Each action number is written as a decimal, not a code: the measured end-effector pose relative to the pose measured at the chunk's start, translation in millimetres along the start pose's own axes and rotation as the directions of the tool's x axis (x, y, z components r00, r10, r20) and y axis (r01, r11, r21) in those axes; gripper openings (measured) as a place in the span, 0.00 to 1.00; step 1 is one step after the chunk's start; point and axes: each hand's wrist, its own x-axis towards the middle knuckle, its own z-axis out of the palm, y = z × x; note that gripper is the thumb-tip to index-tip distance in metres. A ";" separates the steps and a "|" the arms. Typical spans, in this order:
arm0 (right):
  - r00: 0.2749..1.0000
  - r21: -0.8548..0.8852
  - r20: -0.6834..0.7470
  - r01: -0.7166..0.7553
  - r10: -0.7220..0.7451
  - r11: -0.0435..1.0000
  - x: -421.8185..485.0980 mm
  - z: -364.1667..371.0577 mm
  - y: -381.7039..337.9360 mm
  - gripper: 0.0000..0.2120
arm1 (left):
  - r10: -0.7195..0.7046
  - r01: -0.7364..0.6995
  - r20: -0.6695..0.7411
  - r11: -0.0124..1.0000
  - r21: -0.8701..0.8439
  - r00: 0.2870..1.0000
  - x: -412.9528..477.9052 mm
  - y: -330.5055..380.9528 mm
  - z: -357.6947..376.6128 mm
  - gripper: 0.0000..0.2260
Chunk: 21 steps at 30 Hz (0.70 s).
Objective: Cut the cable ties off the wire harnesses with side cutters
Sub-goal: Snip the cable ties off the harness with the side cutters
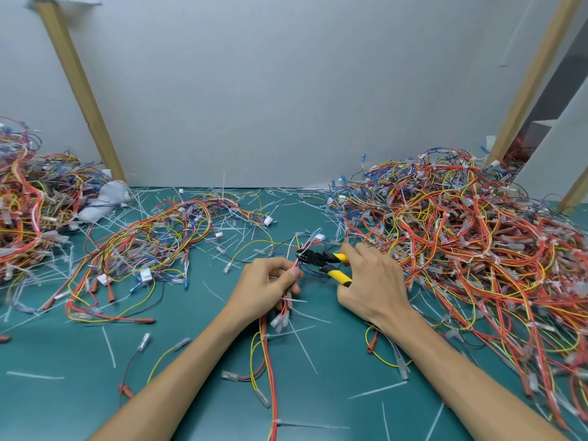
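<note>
**Cutters at the bundle, both hands clamped**

The left hand (267, 284) grips a wire harness (266, 351) over the green mat (191, 409). Its fingers are curled tight round the red, orange and yellow wires, and the thumb is pressed down on top of the bundle. The harness runs up out of the fist to a white connector (319, 237) and trails down the mat toward the near edge.

The right hand (372, 281) holds the side cutters (324, 262), its fingers wrapped round the yellow-and-black handles, which stand spread apart. The black head points left and meets the wires just above the left thumb. Whether the blades are on a tie or only on wire is too small to tell.

A white cable tie (294, 300) is round the harness just below the left fist, its tail sticking out to the right.

A large heap of harnesses (461, 233) lies just beside the right hand, a looser heap (159, 237) lies to the left, and another (25, 202) sits at the far left edge. Cut white tie strips (302, 345) are scattered over the mat.
</note>
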 end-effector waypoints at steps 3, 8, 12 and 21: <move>0.999 0.040 0.030 -0.024 0.023 0.999 -0.7 -1.6 -1.8 0.16 | -0.004 0.004 0.001 1.000 0.003 1.000 -0.3 0.9 0.4 0.08; 0.999 0.044 -0.051 -0.006 0.009 0.999 -2.5 -0.9 0.1 0.18 | -0.006 0.007 0.007 1.000 -0.013 1.000 -1.6 2.1 -0.3 0.08; 0.999 0.036 -0.048 0.012 -0.010 0.999 -1.3 -0.9 0.1 0.19 | -0.017 0.017 0.009 1.000 -0.007 1.000 -1.0 1.7 -0.3 0.09; 0.996 0.024 0.091 -0.017 0.015 1.000 -0.6 -2.9 -0.8 0.11 | -0.031 0.031 0.012 0.999 0.031 0.999 0.5 0.1 0.8 0.08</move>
